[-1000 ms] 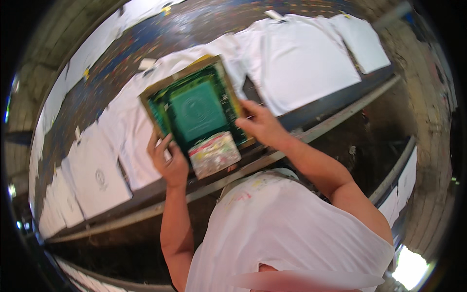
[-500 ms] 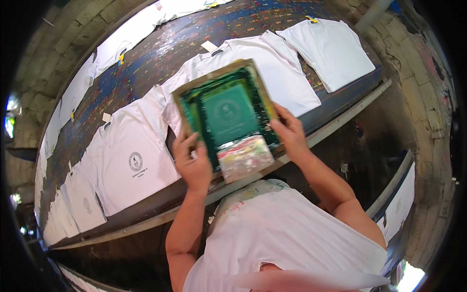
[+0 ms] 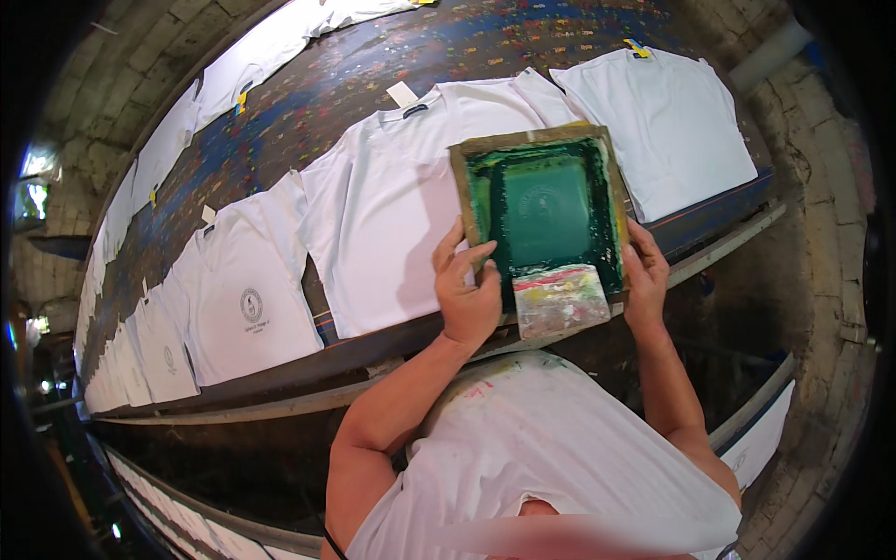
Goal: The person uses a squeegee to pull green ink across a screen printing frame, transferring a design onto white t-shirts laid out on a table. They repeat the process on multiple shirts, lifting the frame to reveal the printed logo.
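Between my two hands is a screen printing frame (image 3: pixel 532 139) with a wooden rim and green mesh, raised over the table's near side. My left hand (image 3: pixel 467 294) grips its left edge, thumb and fingers curled around the rim. On the opposite edge my right hand (image 3: pixel 644 275) is closed around the lower right side. A paint-smeared squeegee (image 3: pixel 562 303) rests in the frame at the end nearest me. A plain white T-shirt (image 3: pixel 387 224) lies flat behind and left of the frame, partly covered by it. The frame hides part of another white T-shirt (image 3: pixel 686 131) on the right.
Left along the table lies a white T-shirt (image 3: pixel 247 303) with a dark round print, and several more beyond it. White shirts (image 3: pixel 252 70) line the table's far edge. The long table (image 3: pixel 373 79) is speckled with paint. A block wall (image 3: pixel 821 215) stands at the right.
Both hands have carried the screen printing frame to the right, off the middle of the plain shirt, and turned it straighter. The squeegee has moved along in it. My view has shifted slightly.
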Demonstrator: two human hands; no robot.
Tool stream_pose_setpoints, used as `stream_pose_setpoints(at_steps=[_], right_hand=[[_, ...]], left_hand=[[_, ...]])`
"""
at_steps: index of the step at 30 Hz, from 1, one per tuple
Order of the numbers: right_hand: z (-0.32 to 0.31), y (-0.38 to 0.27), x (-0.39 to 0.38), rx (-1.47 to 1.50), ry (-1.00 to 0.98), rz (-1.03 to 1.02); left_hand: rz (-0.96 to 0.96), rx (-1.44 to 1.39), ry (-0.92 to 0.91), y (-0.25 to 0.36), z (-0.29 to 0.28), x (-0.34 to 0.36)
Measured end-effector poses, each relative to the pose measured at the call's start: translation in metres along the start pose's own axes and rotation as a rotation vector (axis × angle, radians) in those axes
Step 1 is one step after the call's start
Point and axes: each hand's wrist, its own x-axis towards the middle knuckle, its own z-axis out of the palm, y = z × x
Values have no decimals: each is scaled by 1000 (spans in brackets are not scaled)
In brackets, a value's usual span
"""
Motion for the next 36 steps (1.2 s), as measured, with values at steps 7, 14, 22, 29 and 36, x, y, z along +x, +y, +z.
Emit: stream_pose_setpoints(at_steps=[7,14,22,29,36], right_hand=[[23,20,32,-98,-161,-70],[26,28,39,-171,-199,-102],[27,26,42,-271,-244,-124],[24,28,39,-342,-249,-123],[25,36,39,-394,-259,-187]], left_hand=[[-123,-77,108,-11,-11,7],[-102,-40,113,-26,-10,6],[-175,-119,135,-36,-8,4],[-194,-120,125,-41,-12,2],[-189,-200,118,-51,-13,1]])
